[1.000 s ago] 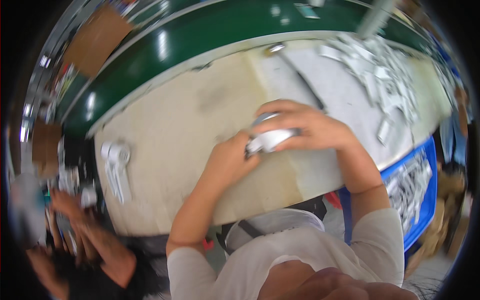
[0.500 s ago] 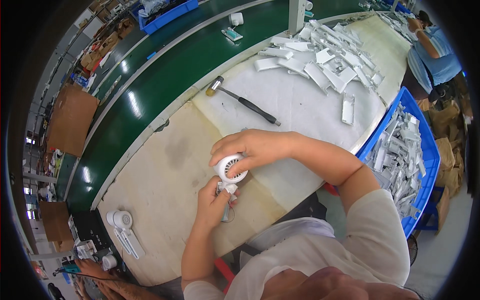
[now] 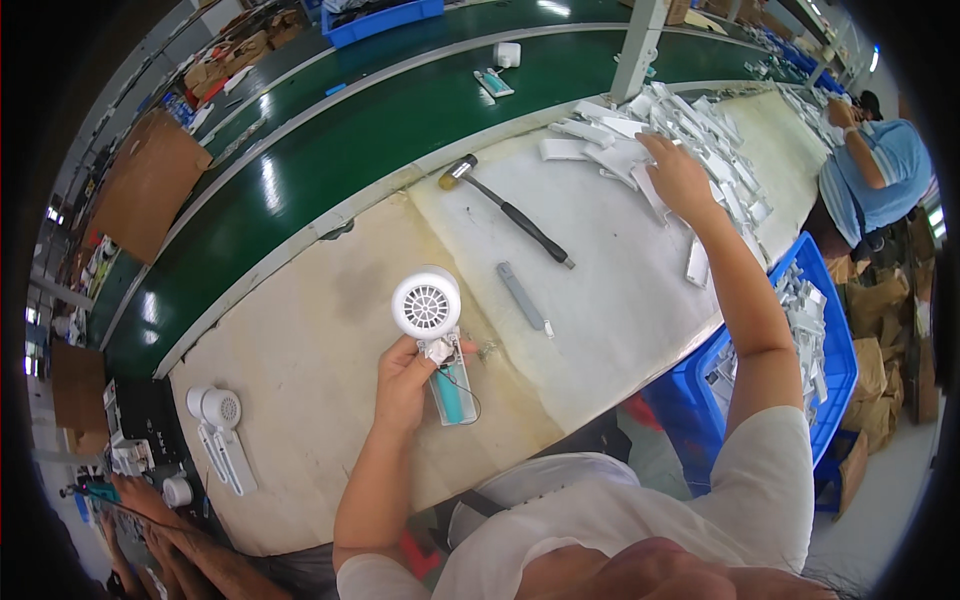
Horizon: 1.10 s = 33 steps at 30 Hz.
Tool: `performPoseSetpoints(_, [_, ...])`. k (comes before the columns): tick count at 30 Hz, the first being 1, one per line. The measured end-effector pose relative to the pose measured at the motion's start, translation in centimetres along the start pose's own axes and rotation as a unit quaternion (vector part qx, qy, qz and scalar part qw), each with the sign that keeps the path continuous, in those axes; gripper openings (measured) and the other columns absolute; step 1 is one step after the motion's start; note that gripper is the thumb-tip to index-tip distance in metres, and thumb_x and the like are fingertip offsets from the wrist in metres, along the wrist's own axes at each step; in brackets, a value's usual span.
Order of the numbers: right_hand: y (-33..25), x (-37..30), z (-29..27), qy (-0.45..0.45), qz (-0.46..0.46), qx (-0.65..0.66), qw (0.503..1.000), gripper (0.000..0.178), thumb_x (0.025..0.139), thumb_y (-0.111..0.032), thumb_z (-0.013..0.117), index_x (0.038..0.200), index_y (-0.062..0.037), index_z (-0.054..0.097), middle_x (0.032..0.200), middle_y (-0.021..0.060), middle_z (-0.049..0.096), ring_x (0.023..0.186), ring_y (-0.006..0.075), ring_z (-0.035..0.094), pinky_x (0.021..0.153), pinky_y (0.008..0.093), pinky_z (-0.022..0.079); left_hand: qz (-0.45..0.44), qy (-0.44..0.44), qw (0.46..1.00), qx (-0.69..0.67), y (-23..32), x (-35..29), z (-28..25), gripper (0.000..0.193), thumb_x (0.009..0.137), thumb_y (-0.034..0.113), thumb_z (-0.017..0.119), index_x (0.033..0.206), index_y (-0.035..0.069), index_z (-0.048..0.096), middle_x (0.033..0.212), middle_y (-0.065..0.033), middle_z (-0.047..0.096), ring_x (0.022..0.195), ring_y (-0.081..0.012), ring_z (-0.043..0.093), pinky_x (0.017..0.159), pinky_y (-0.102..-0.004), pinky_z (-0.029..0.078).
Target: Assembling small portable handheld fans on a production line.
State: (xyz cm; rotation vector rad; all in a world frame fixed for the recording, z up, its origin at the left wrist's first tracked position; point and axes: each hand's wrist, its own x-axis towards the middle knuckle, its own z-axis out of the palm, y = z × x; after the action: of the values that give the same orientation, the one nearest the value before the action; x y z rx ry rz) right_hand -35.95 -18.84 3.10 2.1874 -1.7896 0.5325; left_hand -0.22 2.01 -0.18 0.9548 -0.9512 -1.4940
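Note:
My left hand [image 3: 402, 388] grips a white handheld fan [image 3: 426, 303] shaped like a small hair dryer, round grille upward. Its handle lies uncovered, showing a teal cylindrical battery [image 3: 450, 393] and a thin dark wire. My right hand [image 3: 682, 183] is stretched out over a pile of white plastic handle covers [image 3: 708, 140] at the far right, fingers extended and at the pieces. A grey strip-shaped part [image 3: 520, 296] rests on the table between my hands. Beyond it lies a mallet [image 3: 518, 222] with a black handle and a yellowish face.
A blue crate [image 3: 838, 350] full of white parts stands at the table's right edge. Another fan [image 3: 216, 408] with its handle open lies at left. Behind the table runs a green conveyor [image 3: 300, 200]. Co-workers' hands [image 3: 150, 505] show at lower left; a person [image 3: 870, 180] sits at far right.
My right hand has left the fan's head and moved out to the pile of covers. The left hand still holds the fan, now with its open handle in sight. The whole view has shifted.

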Motion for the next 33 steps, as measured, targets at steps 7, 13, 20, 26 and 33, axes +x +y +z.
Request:
performPoseSetpoints(7, [1.1,2.4,1.7,-0.046,-0.052,-0.062,0.996,0.035,0.082,-0.006,0.043,0.113,-0.0139,0.056,0.104,0.0159,0.059,0.083,0.0329,0.061,0.075,0.0404,0.049,0.024,0.104,0.994,0.002,0.9,0.0,-1.7,0.034,0.085,0.017,0.053,0.113,-0.002,0.053,0.104,-0.0157,0.062,0.083,-0.0154,0.062,0.053,-0.0216,0.048])
performPoseSetpoints(13, [-9.9,-0.6,-3.9,0.107,-0.128,0.340,0.925,0.039,0.073,0.012,0.047,0.100,-0.0099,0.066,0.093,0.0052,0.053,0.073,0.0118,0.051,0.064,0.0220,0.041,0.099,0.122,0.982,-0.104,3.0,-0.3,-2.8,0.033,0.088,0.015,0.051,0.117,0.000,0.049,0.114,-0.0155,0.057,0.095,-0.0203,0.060,0.070,-0.0306,0.055])
performPoseSetpoints(20, [-20.2,-9.5,-2.2,-0.073,-0.222,0.480,0.845,0.042,0.067,0.011,0.054,0.104,-0.0083,0.063,0.093,0.0101,0.051,0.089,0.0231,0.052,0.075,0.0285,0.044,0.163,0.183,0.960,-0.140,3.0,-0.4,-4.7,0.040,0.090,0.021,0.047,0.124,0.001,0.042,0.124,-0.0156,0.050,0.108,-0.0242,0.053,0.084,-0.0382,0.050])
performPoseSetpoints(26, [-17.0,-10.6,-0.9,-0.106,-0.380,0.398,0.828,0.043,0.064,0.007,0.053,0.102,-0.0110,0.064,0.104,0.0115,0.055,0.102,0.0294,0.053,0.088,0.0364,0.044,0.220,0.207,0.936,-0.183,2.3,0.5,-5.2,0.038,0.087,0.017,0.052,0.121,0.000,0.045,0.123,-0.0162,0.050,0.107,-0.0254,0.053,0.084,-0.0403,0.048])
performPoseSetpoints(33, [-24.4,-9.2,0.2,-0.137,-0.293,0.431,0.842,0.038,0.080,-0.025,0.061,0.112,-0.0081,0.054,0.114,0.0142,0.049,0.107,0.0300,0.049,0.090,0.0371,0.042,0.292,0.284,0.908,-0.101,3.1,0.0,-4.8,0.037,0.089,0.011,0.047,0.123,-0.003,0.042,0.125,-0.0198,0.048,0.106,-0.0261,0.055,0.083,-0.0362,0.051])
